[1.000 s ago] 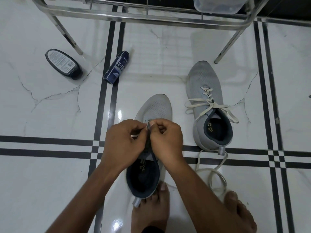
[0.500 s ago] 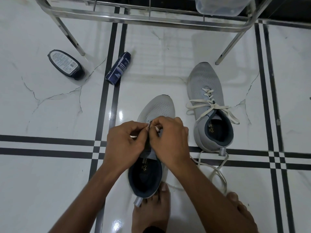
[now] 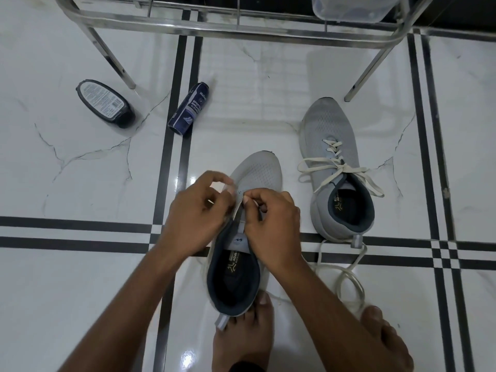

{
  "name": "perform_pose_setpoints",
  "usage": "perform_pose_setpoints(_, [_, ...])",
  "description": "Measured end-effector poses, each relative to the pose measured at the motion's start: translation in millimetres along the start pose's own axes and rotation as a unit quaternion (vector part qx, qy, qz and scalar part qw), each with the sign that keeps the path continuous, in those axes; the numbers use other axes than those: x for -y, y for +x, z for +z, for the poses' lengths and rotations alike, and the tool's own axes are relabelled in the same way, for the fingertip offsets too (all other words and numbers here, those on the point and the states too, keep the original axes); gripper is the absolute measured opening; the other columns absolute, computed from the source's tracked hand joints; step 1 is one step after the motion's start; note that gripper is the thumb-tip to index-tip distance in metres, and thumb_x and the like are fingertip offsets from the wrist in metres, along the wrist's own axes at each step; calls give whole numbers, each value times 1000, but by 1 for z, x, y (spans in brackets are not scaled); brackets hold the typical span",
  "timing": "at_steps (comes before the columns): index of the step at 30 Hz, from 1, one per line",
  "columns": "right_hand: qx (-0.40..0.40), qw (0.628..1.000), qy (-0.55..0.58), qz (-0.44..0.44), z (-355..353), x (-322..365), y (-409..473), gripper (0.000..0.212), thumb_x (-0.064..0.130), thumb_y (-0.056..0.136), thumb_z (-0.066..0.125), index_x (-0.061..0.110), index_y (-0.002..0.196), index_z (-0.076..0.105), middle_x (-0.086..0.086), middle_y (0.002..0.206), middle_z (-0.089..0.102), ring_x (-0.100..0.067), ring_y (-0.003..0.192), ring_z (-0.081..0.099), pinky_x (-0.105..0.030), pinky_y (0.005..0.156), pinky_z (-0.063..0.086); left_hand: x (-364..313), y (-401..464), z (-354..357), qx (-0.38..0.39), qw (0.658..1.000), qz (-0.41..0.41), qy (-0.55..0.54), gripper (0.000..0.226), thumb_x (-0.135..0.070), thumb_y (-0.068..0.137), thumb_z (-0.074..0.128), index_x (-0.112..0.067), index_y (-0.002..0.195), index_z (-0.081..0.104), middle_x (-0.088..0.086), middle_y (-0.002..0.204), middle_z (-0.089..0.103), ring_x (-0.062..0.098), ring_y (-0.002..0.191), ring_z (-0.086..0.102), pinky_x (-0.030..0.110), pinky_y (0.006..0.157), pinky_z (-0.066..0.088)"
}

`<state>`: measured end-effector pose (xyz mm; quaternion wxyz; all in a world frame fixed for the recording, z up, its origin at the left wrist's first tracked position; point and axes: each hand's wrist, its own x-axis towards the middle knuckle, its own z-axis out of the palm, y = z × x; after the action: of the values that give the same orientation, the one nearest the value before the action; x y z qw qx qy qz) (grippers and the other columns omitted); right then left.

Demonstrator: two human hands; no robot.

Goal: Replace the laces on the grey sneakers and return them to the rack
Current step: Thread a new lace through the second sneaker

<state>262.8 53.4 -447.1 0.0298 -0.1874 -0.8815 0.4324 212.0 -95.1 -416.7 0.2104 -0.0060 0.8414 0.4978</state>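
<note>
A: Where's the lace (image 3: 349, 280)?
B: Pinched at its tip by both hands — left (image 3: 194, 213), right (image 3: 271, 226) — over the near sneaker (image 3: 257, 175).
A: Handling?
B: Soft, limp — best gripped at the stiff tip.

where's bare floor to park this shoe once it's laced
Bare tile lies right of the laced sneaker, and left of the hands, below the polish bottle. Crowded: between the spray can and rack leg, and by the loose lace.

glossy marble-look floor (image 3: 80, 277), shiny metal rack (image 3: 241, 32), matt mesh-cloth sneaker (image 3: 326, 124).
</note>
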Motion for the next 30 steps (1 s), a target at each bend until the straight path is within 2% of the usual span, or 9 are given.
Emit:
perform_pose_setpoints(3, [-1, 1000, -4, -4, 0, -1, 0, 12, 22, 101, 68, 32, 102, 75, 18, 96, 72, -13, 98, 59, -51, 88, 53, 0, 17, -6, 33, 997, 25, 69, 7, -36, 104, 68, -41, 106, 72, -7, 77, 74, 13, 63, 74, 48, 73, 65])
perform_pose_setpoints(7, [-4, 1000, -20, -8, -2, 2, 1, 12, 27, 103, 66, 34, 106, 75, 18, 101, 71, -12, 102, 55, -49, 91, 50, -1, 32, -7, 56, 996, 36, 65, 13, -26, 102, 69, -37, 97, 73, -10, 90, 73, 21, 66, 73, 53, 69, 65])
perform_pose_setpoints(10, [-94, 994, -38, 28, -6, 14, -12, 10, 36, 101, 71, 33, 109, 76, 11, 111, 59, -13, 110, 49, -44, 99, 47, -1, 35, -6, 73, 990, 63, 104, 20, -15, 101, 65, -34, 94, 68, -13, 97, 69, 19, 73, 71, 53, 73, 64])
perform_pose_setpoints(12, [-146, 987, -17, 57, -12, 22, -24, 22, 38, 95, 76, 31, 115, 74, 7, 117, 50, -16, 116, 46, -40, 104, 45, 0, 37, -8, 85, 988, 65, 114, 22, -11, 101, 61, -32, 94, 64, -14, 95, 68, 20, 76, 72, 54, 73, 64])
perform_pose_setpoints(16, [-64, 991, -53, 109, -10, 35, -57, 64, 64, 83, 70, 29, 134, 55, 10, 129, 43, -11, 123, 38, -33, 103, 43, -12, 40, -14, 127, 984, 41, 117, 24, -7, 105, 51, -29, 97, 58, -12, 92, 77, 14, 76, 75, 50, 83, 64])
perform_pose_setpoints(20, [-47, 988, -100, 103, -5, 37, -66, 69, 65, 86, 63, 22, 139, 51, 6, 129, 44, -13, 120, 44, -35, 96, 55, -27, 43, -30, 170, 985, -39, -1, 16, -19, 116, 42, -23, 104, 51, 2, 99, 82, 31, 78, 81, 55, 89, 62])
perform_pose_setpoints(25, [20, 982, -147, 115, -6, 21, -61, 54, 61, 94, 54, 19, 128, 55, 5, 122, 46, -16, 114, 52, -30, 80, 56, -9, 33, -45, 38, 978, -118, -168, 11, -27, 118, 40, -17, 117, 45, 13, 104, 81, 45, 84, 79, 67, 88, 62])
perform_pose_setpoints(27, [32, 984, -137, 109, -2, 22, -63, 51, 58, 97, 53, 20, 131, 53, 5, 121, 47, -16, 112, 53, -29, 78, 56, 0, 23, -35, 10, 987, -98, -127, 20, -36, 116, 43, -19, 120, 52, 5, 104, 80, 33, 85, 79, 60, 86, 65])
perform_pose_setpoints(30, [37, 986, -135, 88, -1, 27, -60, 68, 58, 97, 54, 19, 151, 43, 1, 137, 49, -18, 121, 53, -31, 88, 56, 8, 12, -20, -7, 1000, -6, -15, 18, -43, 105, 66, -29, 115, 69, -8, 103, 76, 10, 86, 76, 30, 76, 64])
